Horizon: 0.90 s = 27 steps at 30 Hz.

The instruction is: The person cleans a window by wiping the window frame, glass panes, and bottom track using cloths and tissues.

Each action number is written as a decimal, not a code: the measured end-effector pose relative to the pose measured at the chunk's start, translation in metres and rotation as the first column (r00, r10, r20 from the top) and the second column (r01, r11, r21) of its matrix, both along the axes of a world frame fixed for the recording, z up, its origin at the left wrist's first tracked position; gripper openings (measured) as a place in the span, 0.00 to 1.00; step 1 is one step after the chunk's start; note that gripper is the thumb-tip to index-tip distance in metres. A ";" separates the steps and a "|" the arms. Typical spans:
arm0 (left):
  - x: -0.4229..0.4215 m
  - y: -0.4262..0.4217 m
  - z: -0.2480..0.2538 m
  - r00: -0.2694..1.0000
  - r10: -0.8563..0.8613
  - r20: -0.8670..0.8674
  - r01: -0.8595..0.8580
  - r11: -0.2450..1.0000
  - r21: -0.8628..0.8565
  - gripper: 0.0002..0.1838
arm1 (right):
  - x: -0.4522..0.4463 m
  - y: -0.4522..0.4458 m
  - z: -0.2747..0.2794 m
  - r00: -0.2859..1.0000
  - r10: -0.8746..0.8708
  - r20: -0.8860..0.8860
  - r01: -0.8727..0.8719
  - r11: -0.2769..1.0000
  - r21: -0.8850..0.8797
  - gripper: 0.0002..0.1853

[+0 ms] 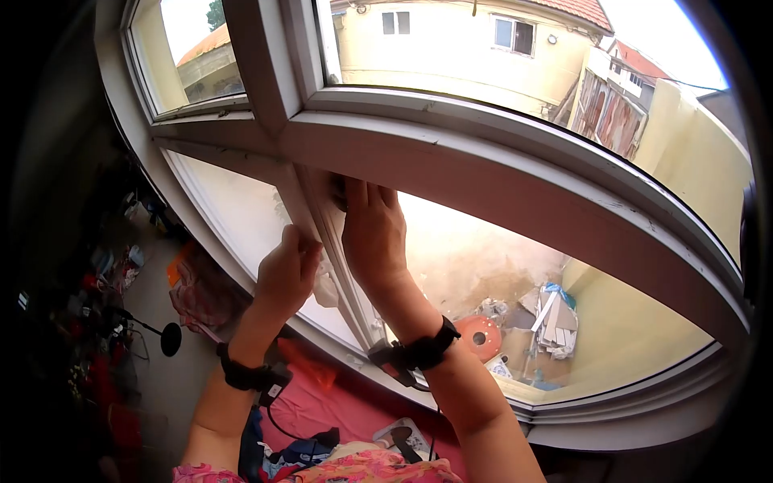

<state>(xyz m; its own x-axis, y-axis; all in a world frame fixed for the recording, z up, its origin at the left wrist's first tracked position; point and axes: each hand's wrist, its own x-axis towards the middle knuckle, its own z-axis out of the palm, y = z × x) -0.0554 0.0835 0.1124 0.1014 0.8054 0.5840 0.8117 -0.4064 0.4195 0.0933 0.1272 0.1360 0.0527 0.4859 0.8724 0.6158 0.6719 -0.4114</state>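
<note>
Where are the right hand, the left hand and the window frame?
Right hand [374, 233]: head view, back of hand.
Left hand [283, 274]: head view, back of hand.
Window frame [451, 179]: head view, its crossbar.

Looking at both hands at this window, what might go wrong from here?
The right hand is raised beside the upright to the crossbar, its fingers partly hidden; they might get pinched if the upright slides. The left hand is close to that upright, so its knuckles could be knocked. The cable on the left wrist device might snag.
</note>
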 end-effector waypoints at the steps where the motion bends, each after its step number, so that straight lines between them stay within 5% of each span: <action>1: 0.001 0.000 0.001 1.000 -0.004 0.013 0.004 1.000 -0.019 0.11 | 0.004 -0.002 -0.001 0.998 0.013 0.064 -0.010 0.999 -0.045 0.21; 4: 0.003 -0.001 0.003 0.999 -0.008 0.037 0.010 0.999 -0.030 0.12 | 0.011 -0.012 -0.046 0.990 0.111 0.090 -0.087 0.969 -0.231 0.20; 8: 0.004 -0.001 0.003 0.998 -0.005 0.060 0.006 1.000 -0.030 0.12 | 0.018 -0.016 -0.053 0.999 0.020 0.037 -0.019 0.999 -0.034 0.14; 10: 0.002 0.002 -0.002 0.998 0.013 0.069 -0.010 0.999 -0.042 0.12 | 0.017 -0.030 -0.012 0.988 0.065 -0.140 -0.063 0.998 0.016 0.13; 14: 0.003 0.000 -0.001 0.998 0.024 0.059 -0.019 0.996 -0.090 0.13 | 0.009 -0.015 0.011 0.995 0.069 -0.069 -0.077 0.990 -0.115 0.11; 15: 0.004 0.001 0.000 0.998 0.043 0.037 -0.039 0.994 -0.103 0.13 | 0.006 -0.001 0.000 0.988 0.131 -0.085 -0.128 0.991 0.045 0.18; 19: 0.005 0.002 0.001 0.999 0.034 0.037 -0.030 0.995 -0.094 0.13 | -0.002 0.005 0.000 0.993 0.059 -0.104 -0.060 0.998 -0.010 0.16; 21: 0.003 0.004 0.000 0.999 0.022 0.048 -0.018 0.996 -0.090 0.13 | -0.005 0.001 0.003 0.970 -0.205 0.130 0.209 0.978 -0.016 0.14; 24: 0.003 0.002 -0.001 0.998 -0.007 0.065 0.012 0.997 -0.080 0.13 | -0.007 -0.016 0.015 0.899 -0.270 0.345 0.361 0.903 -0.231 0.12; 27: 0.003 0.003 -0.002 0.997 -0.018 0.071 0.023 0.997 -0.067 0.13 | -0.002 -0.011 0.007 0.904 -0.239 0.354 0.318 0.930 -0.183 0.15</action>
<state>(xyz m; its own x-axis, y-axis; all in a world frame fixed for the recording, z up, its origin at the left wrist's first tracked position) -0.0522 0.0861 0.1106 0.0786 0.8417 0.5342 0.7709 -0.3910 0.5027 0.0916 0.1162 0.1430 -0.0469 0.6819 0.7299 0.8879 0.3633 -0.2823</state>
